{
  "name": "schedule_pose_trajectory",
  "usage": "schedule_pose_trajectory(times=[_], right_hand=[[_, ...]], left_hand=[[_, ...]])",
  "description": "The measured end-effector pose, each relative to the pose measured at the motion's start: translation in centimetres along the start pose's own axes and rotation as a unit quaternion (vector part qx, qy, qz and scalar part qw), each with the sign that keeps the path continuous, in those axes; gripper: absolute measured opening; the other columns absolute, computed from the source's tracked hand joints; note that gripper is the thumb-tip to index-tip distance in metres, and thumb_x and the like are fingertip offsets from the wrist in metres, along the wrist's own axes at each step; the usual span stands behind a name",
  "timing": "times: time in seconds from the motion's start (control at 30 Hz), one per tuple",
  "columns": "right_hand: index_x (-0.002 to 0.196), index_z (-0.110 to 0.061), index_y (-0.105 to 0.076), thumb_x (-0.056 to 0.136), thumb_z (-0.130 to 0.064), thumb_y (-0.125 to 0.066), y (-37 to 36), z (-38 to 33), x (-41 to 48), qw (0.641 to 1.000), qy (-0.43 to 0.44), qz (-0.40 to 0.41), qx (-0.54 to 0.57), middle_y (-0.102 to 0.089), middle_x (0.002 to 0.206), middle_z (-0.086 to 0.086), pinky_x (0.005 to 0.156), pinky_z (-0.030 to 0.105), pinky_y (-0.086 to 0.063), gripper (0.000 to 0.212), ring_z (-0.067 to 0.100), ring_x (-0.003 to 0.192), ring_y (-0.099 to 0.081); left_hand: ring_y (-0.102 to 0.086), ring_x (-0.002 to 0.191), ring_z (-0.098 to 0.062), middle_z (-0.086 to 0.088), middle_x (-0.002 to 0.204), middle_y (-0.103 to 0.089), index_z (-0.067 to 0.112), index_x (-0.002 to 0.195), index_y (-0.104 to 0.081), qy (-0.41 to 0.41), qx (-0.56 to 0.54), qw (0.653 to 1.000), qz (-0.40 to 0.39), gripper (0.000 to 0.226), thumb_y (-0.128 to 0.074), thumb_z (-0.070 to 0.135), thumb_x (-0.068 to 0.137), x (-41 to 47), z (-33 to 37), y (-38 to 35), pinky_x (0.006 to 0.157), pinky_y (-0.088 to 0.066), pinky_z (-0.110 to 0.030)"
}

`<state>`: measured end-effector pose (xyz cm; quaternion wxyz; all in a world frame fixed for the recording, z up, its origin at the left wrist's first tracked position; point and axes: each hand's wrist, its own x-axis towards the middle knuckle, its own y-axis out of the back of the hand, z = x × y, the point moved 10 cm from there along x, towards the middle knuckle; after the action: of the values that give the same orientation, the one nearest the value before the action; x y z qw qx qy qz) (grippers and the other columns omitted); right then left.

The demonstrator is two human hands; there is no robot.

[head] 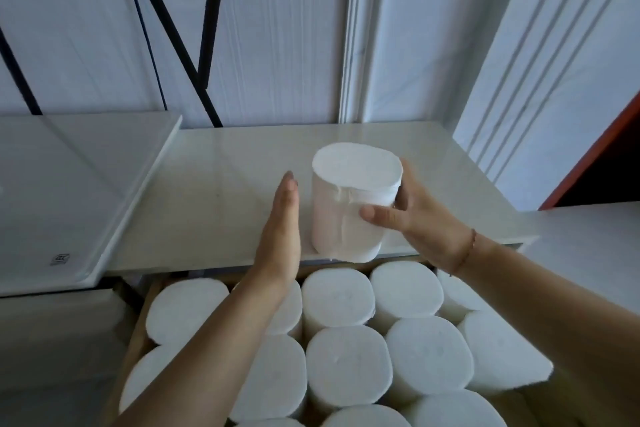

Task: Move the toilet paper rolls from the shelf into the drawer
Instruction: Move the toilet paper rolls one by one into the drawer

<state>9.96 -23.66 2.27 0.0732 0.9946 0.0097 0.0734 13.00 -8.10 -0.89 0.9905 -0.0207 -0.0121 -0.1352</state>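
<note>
Fingers of the right hand wrap around 1 upright toilet paper roll at the front edge of the shelf; the left hand is flat, fingers straight, just beside it, not touching. Below, the drawer is packed with upright rolls

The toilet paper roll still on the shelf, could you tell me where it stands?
In the head view, the roll stands upright at the shelf's front edge, right of centre, above the drawer, with the right hand touching it.
</note>
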Motion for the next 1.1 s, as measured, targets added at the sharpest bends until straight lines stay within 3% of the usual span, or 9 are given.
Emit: schedule_pose_trajectory(times=[0.07,0.13,0.27,0.43,0.53,0.67,0.83,0.97,1.1], right_hand=[[0.139,-0.02,-0.039,0.074,-0.052,-0.07,-0.4,-0.1,-2.6,0.998,-0.014,0.018,0.056,-0.056,0.137,0.001,0.102,0.037,-0.046,0.079,0.017,0.128,-0.052],[0.138,-0.019,-0.044,0.08,-0.059,-0.061,-0.4,-0.4,-4.7,0.992,-0.032,0.052,0.11,-0.06,0.134,0.004,0.1,0.04,-0.047,0.072,0.019,0.125,-0.055],[0.131,-0.012,-0.054,0.084,-0.056,-0.054,3.0,-2.4,-9.3,0.982,-0.058,0.131,0.125,-0.065,0.126,0.011,0.104,0.046,-0.045,0.064,0.025,0.119,-0.06],[0.107,-0.02,-0.069,0.089,-0.052,-0.052,8.9,-2.0,-17.5,0.961,-0.148,0.205,0.112,-0.076,0.099,0.003,0.083,0.035,-0.052,0.04,0.018,0.093,-0.072],[0.1,-0.019,-0.069,0.086,-0.047,-0.058,11.3,-0.5,-21.6,0.941,-0.206,0.239,0.121,-0.077,0.09,0.004,0.081,0.038,-0.055,0.033,0.018,0.081,-0.074],[0.106,-0.014,-0.067,0.088,-0.04,-0.057,12.6,1.6,-24.0,0.931,-0.236,0.249,0.128,-0.075,0.096,0.011,0.09,0.041,-0.054,0.034,0.025,0.089,-0.071],[0.113,-0.016,-0.063,0.093,-0.033,-0.053,12.6,3.7,-25.1,0.939,-0.213,0.22,0.158,-0.073,0.102,0.011,0.079,0.037,-0.058,0.028,0.022,0.088,-0.07],[0.117,-0.018,-0.062,0.087,-0.028,-0.059,12.6,4.4,-25.9,0.942,-0.195,0.189,0.199,-0.072,0.108,0.011,0.075,0.031,-0.057,0.032,0.025,0.095,-0.07],[0.117,-0.012,-0.06,0.088,-0.024,-0.056,12.2,5.0,-26.6,0.942,-0.22,0.163,0.194,-0.072,0.103,0.012,0.067,0.027,-0.058,0.032,0.021,0.086,-0.071]], left_hand=[[-0.058,0.11,0.0,0.013,0.121,-0.064,0.043,0.115,-0.061,0.028,-0.07,0.996,-0.039,0.059,-0.025,0.073,0.079,-0.9,1.3,-3.1,0.09,-0.048,-0.026],[-0.068,0.093,-0.011,0.006,0.101,-0.073,0.038,0.1,-0.068,0.074,-0.084,0.993,-0.044,0.06,-0.026,0.076,0.081,-2.4,2.0,-5.5,0.077,-0.054,-0.034],[-0.064,0.103,-0.02,0.0,0.114,-0.066,0.035,0.116,-0.056,0.075,-0.067,0.993,-0.058,0.067,-0.034,0.08,0.071,-6.4,3.3,-9.8,0.088,-0.052,-0.045],[-0.06,0.096,-0.007,0.011,0.105,-0.062,0.037,0.116,-0.045,0.074,-0.011,0.989,-0.125,0.063,-0.04,0.077,0.067,-12.1,3.4,-16.8,0.078,-0.048,-0.029],[-0.06,0.098,-0.005,0.011,0.109,-0.063,0.036,0.117,-0.046,0.078,-0.024,0.986,-0.147,0.054,-0.046,0.069,0.074,-14.4,2.4,-20.0,0.084,-0.048,-0.029],[-0.061,0.098,-0.013,0.004,0.107,-0.063,0.03,0.116,-0.046,0.083,-0.006,0.984,-0.157,0.053,-0.046,0.063,0.076,-15.6,0.2,-22.4,0.087,-0.05,-0.034],[-0.057,0.086,0.007,0.014,0.104,-0.058,0.029,0.124,-0.042,0.033,0.04,0.984,-0.17,0.055,-0.042,0.055,0.075,-16.3,-0.5,-23.2,0.064,-0.042,-0.006],[-0.059,0.096,-0.002,0.011,0.107,-0.062,0.039,0.118,-0.041,0.018,0.069,0.976,-0.208,0.047,-0.046,0.057,0.074,-17.1,-1.5,-23.6,0.079,-0.047,-0.018],[-0.057,0.097,0.002,0.013,0.108,-0.062,0.039,0.118,-0.044,0.012,0.105,0.964,-0.243,0.039,-0.049,0.048,0.08,-17.9,-2.6,-23.4,0.079,-0.043,-0.01]])
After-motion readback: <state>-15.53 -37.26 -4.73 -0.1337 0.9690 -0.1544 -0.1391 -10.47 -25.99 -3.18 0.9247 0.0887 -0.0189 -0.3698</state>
